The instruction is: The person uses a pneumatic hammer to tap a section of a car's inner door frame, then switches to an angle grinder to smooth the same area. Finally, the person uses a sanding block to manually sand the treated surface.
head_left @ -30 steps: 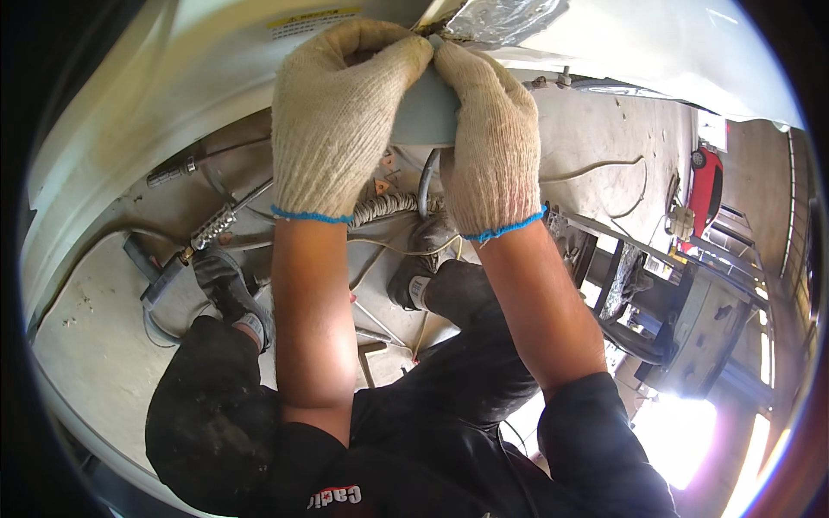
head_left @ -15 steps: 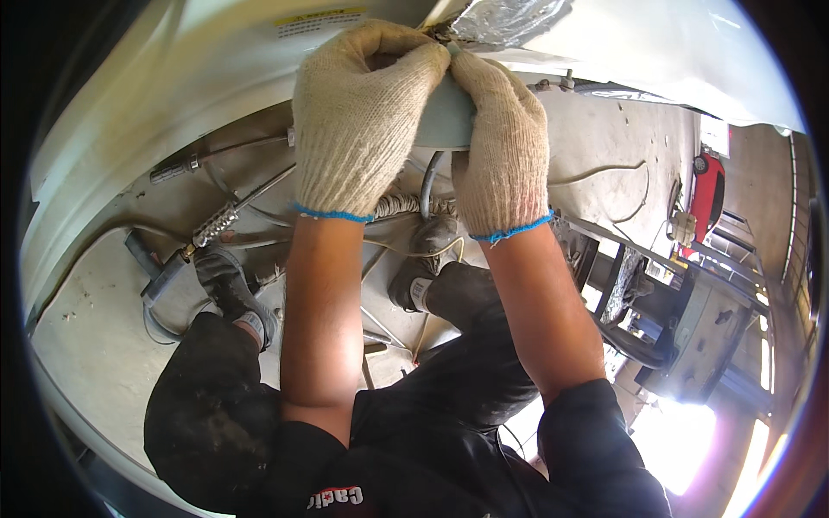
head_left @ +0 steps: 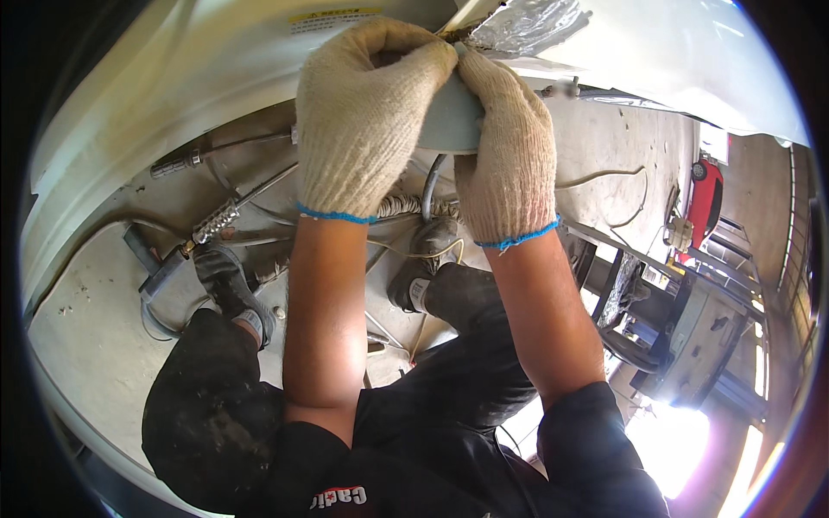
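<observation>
My left hand and my right hand wear cream knitted gloves with blue cuffs. They meet at the top of the view, thumbs and fingertips closed together on the upper edge of a smooth, pale grey-green piece. Its lower part shows between the gloves; the rest is hidden, and I cannot tell its kind. Just beyond my fingertips lies the edge of a white vehicle body panel. Crinkled silver foil covers part of the bodywork to the right of that spot.
On the floor at left lies a gun-shaped tool with a metal barrel, near my shoe. A ribbed hose and several cables cross the floor below my hands. To the right stand a metal frame with a box-like body and a red car.
The view has shifted slightly, so the hands and the piece appear a little farther right. Both hands keep the same pinch on it.
</observation>
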`<state>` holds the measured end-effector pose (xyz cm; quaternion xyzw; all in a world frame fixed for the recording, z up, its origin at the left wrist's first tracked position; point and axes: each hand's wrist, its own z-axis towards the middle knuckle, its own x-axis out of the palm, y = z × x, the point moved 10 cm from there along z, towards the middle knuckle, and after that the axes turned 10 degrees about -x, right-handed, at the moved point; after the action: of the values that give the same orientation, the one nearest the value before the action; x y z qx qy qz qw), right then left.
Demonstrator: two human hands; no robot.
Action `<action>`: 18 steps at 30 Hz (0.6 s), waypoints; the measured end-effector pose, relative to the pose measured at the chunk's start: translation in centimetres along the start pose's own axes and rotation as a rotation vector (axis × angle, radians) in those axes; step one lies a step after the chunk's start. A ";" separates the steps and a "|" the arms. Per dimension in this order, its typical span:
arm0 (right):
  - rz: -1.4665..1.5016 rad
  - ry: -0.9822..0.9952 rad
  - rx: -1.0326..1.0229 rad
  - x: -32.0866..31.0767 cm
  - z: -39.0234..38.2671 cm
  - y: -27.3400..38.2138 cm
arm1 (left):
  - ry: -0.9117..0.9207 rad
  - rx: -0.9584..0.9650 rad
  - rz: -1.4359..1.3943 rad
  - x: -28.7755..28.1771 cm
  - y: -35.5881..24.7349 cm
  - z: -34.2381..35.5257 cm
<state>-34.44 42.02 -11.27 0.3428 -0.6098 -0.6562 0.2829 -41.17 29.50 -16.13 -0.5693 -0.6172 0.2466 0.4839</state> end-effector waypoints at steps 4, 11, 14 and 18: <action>-0.022 -0.002 -0.020 0.2 -0.1 0.0 | -0.013 -0.044 0.029 -0.5 -0.5 -0.4; -0.046 -0.012 -0.055 -0.4 0.1 -0.1 | 0.055 0.082 -0.076 0.4 0.2 1.3; -0.089 0.006 -0.104 0.6 -0.3 0.4 | 0.076 0.088 -0.075 0.3 -0.4 1.2; -0.536 0.187 -0.431 0.2 -0.8 2.1 | 0.058 0.105 0.161 2.1 -0.4 -0.1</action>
<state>-34.05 41.13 -9.27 0.4816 -0.3170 -0.7866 0.2211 -41.06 31.40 -15.06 -0.5979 -0.5414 0.2999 0.5094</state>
